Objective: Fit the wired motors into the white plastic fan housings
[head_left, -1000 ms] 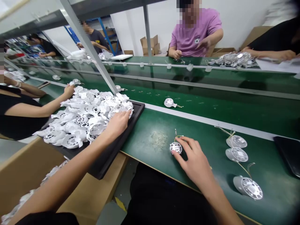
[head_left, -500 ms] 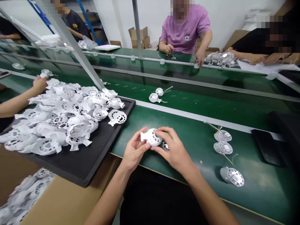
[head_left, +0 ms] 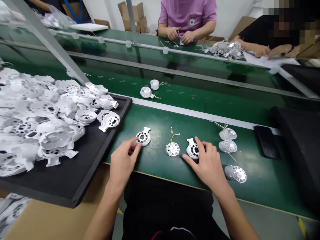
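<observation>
My left hand (head_left: 123,156) has its thumb and index finger closed on the near left edge of a white plastic cover (head_left: 147,139), a round slotted shell with a short tab pointing away. To the right, my right hand (head_left: 206,161) has thumb and fingers spread around a second white cover, with slots and a tab (head_left: 190,141); its fingers partly hide that cover. Between the hands lies a round white circuit board part (head_left: 172,149) with thin wires running up from it.
A black tray (head_left: 97,166) heaped with white covers (head_left: 50,113) stands at left. Clear cups with boards (head_left: 238,174) and a black phone (head_left: 267,141) are at right. Two wired parts (head_left: 145,92) lie beyond the white rail. Co-workers sit opposite (head_left: 187,16).
Both hands held a white cover together; now they are apart, each at its own cover on the table. The wired board between them has come into view. The camera view has shifted right.
</observation>
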### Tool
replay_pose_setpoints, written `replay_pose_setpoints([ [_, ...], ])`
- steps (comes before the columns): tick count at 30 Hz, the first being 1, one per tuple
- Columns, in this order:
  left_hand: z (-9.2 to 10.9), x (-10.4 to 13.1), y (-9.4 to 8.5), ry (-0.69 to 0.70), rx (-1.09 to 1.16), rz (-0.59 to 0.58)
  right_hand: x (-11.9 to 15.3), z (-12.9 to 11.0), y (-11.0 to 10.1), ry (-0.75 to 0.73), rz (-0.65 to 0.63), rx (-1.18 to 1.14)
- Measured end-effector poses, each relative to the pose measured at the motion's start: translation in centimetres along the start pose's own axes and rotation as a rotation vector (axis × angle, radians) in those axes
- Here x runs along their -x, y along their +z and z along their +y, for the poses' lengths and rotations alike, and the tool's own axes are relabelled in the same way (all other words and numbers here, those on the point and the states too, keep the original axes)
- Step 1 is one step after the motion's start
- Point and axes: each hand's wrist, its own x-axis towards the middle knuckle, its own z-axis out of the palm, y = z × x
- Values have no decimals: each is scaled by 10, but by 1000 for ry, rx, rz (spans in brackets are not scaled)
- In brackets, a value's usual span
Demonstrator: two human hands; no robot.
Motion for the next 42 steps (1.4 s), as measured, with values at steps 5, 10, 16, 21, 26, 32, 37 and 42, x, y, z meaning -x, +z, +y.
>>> replay_pose_setpoints([
  [5, 37, 12, 20, 374, -89, -40, -4, 12, -20, -116, -266, -128],
  [10, 58, 16, 57, 424, -5, -326, -22, 10, -27, -83, -207, -98],
  [16, 61, 14, 61, 395, 214, -379, -21, 15, -21, -99, -232, -231],
  [21, 62, 9, 65, 410, 284, -340, -20, 16, -18, -91, -200, -270],
  [26, 59, 4, 64, 413, 250, -378, -20, 5, -19, -121, -86, -380],
  [32, 51, 10, 61, 350, 77, -523, -20, -38, -9, -262, -5, -572],
  [37, 46, 12, 65, 346, 48, -532, -22, -48, -2, -296, -56, -480],
  [42, 45, 11, 65, 352, 32, -539, -21, -45, -8, -294, -84, -444],
])
